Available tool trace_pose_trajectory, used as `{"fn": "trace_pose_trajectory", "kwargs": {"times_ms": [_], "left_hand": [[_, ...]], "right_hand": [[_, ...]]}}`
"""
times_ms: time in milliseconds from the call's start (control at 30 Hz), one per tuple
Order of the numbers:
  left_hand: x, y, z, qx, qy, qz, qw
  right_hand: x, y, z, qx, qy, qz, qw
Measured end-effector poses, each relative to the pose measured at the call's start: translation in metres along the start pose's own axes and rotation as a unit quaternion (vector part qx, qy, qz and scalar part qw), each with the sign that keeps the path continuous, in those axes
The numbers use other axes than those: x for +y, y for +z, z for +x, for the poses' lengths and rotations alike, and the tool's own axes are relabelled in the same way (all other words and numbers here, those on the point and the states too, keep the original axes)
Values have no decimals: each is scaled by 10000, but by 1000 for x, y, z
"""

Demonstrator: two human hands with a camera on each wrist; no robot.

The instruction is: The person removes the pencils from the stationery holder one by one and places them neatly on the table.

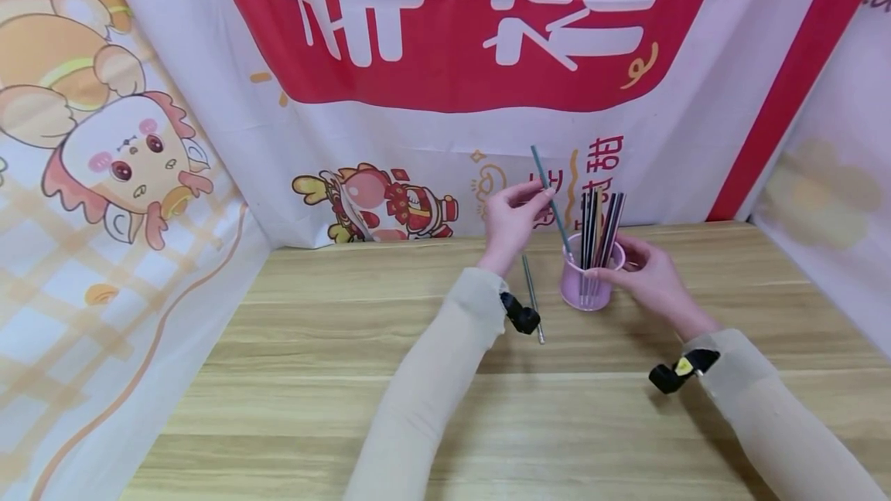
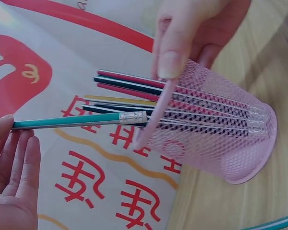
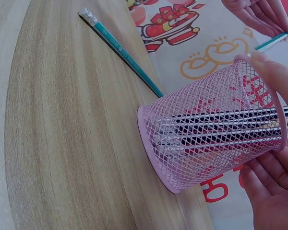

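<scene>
A pink mesh pencil cup (image 1: 574,286) stands upright near the table's back edge, with several dark, red and yellow pencils (image 2: 127,86) inside. My right hand (image 1: 653,281) holds the cup near its rim, thumb on the near side and fingers round the far side. Between thumb and fingers, my left hand (image 1: 510,223) pinches a green pencil (image 1: 553,206) near its middle. That pencil slants down to the cup, its silver eraser end (image 2: 133,118) at the rim. A second green pencil (image 3: 120,50) lies on the table left of the cup.
The wooden table (image 1: 313,377) meets a printed cloth backdrop (image 1: 445,130) just behind the cup. Another printed cloth (image 1: 139,269) borders the left side. Small black wrist cameras (image 1: 520,314) sit on both sleeves.
</scene>
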State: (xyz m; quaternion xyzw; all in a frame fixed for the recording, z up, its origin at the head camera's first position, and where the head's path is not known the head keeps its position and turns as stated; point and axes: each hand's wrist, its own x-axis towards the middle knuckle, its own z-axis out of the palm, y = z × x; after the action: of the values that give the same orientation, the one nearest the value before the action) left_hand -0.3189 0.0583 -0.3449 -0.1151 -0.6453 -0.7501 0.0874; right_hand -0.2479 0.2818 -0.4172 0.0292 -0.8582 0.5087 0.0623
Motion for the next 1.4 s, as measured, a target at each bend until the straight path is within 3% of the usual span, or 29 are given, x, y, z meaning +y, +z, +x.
{"fn": "trace_pose_trajectory", "kwargs": {"times_ms": [200, 533, 767, 1033, 1400], "left_hand": [[6, -12, 2, 47, 169, 57, 9998], [8, -33, -5, -223, -74, 268, 9994], [-3, -50, -15, -312, -180, 386, 9986], [-22, -69, -27, -372, -596, 467, 9964], [-49, -75, -39, -287, -1188, 381, 9918]], "right_hand": [[0, -1, -1, 60, -71, -14, 10000], [1, -2, 0, 36, -106, 46, 9999], [-1, -2, 0, 60, -100, 53, 9999], [-1, -1, -1, 45, 24, 14, 10000], [-1, 0, -1, 68, 138, -3, 9999]]}}
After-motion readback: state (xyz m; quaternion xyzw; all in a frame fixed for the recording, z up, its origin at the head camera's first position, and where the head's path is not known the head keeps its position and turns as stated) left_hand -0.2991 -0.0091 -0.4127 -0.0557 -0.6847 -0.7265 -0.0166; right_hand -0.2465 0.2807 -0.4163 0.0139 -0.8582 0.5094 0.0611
